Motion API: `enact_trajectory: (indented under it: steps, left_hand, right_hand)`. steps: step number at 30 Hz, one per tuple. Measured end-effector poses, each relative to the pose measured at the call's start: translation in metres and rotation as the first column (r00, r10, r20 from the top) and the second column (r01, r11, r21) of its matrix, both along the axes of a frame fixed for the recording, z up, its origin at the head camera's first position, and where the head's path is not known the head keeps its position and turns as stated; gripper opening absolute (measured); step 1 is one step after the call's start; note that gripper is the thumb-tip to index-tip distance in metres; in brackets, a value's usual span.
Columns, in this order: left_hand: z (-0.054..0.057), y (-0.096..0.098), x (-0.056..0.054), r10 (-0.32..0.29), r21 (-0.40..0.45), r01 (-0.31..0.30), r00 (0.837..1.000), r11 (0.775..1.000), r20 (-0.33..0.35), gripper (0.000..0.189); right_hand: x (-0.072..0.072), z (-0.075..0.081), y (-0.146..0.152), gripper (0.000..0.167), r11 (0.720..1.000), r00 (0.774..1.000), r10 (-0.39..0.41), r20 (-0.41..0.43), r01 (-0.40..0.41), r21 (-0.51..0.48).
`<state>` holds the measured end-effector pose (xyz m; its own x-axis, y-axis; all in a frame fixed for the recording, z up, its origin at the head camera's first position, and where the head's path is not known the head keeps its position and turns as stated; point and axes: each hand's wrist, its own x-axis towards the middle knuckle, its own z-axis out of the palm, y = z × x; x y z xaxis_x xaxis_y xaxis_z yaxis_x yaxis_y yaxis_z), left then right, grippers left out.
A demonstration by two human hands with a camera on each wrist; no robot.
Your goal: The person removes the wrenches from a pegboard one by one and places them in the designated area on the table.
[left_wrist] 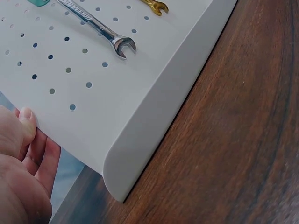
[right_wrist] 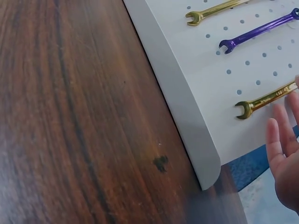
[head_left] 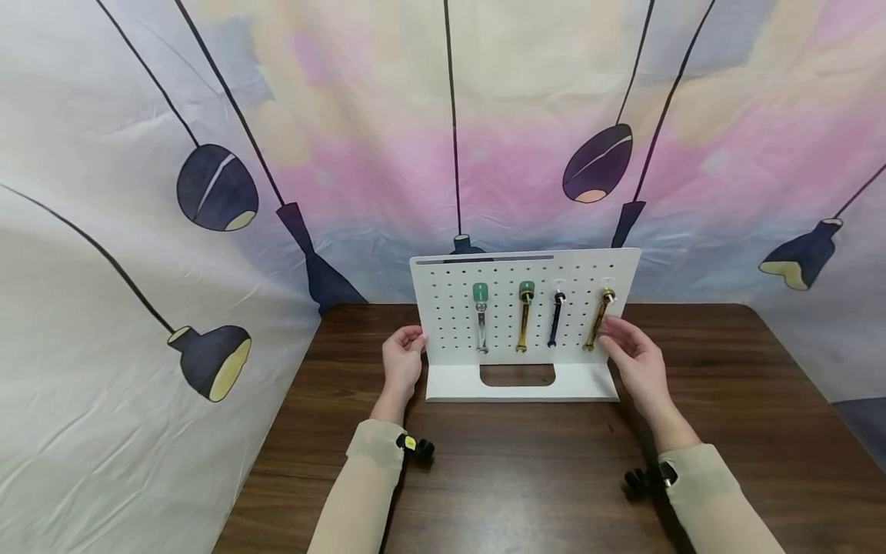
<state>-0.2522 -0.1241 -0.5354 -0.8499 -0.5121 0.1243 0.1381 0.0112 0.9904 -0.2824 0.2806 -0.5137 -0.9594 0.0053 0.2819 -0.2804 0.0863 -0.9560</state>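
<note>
Backdrop, head view: pastel fabric printed with dark hanging lamps.
Tabletop, head view: dark brown wood-grain tabletop, carrying a white perforated board, upright on its flat base.
Wrenches, head view: four slender metal ones hang in a row on the board: silver wrench and left gold wrench below green holders, then dark purple wrench and right gold wrench.
Sleeves, head view: beige sleeves on both arms.
Left hand, left wrist view: left hand pinches the board's left edge, thumb in front.
Right hand, right wrist view: right hand has its fingers loosely extended just beside the right gold wrench; contact cannot be told.
Mark, right wrist view: small dark spot on the tabletop.
</note>
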Motion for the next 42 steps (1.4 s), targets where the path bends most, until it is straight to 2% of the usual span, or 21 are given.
enact_trajectory:
  steps: [7, 19, 27, 34, 42]
  left_hand:
    - [0.0017, 0.0003, -0.0001, -0.001, -0.010, 0.000, 1.000, 1.000, -0.006, 0.003]
    - [0.0004, -0.0001, 0.0023, 0.009, -0.014, -0.009, 1.000, 1.000, -0.017, 0.005]
    - [0.0006, 0.0004, 0.0020, 0.003, -0.019, -0.003, 1.000, 1.000, -0.024, 0.005]
    - [-0.0009, -0.0002, 0.0019, 0.019, -0.028, -0.020, 1.000, 0.999, -0.014, 0.006]
    - [-0.0006, 0.0010, 0.0013, 0.012, -0.027, -0.012, 1.000, 1.000, -0.003, 0.004]
  right_hand:
    - [-0.0030, -0.0013, -0.0035, 0.043, 0.999, 0.999, -0.023, 0.023, 0.022, 0.026]
    - [-0.0037, -0.0044, -0.0061, 0.047, 0.997, 0.997, 0.076, 0.015, -0.076, -0.009]
    - [-0.0021, -0.0048, -0.0078, 0.044, 0.997, 0.996, 0.070, 0.055, -0.069, -0.019]
    - [0.0010, -0.0050, -0.0097, 0.036, 0.986, 0.993, 0.105, 0.057, -0.096, -0.138]
    - [0.0060, -0.0065, -0.0060, 0.031, 0.966, 0.988, 0.151, 0.025, -0.142, -0.214]
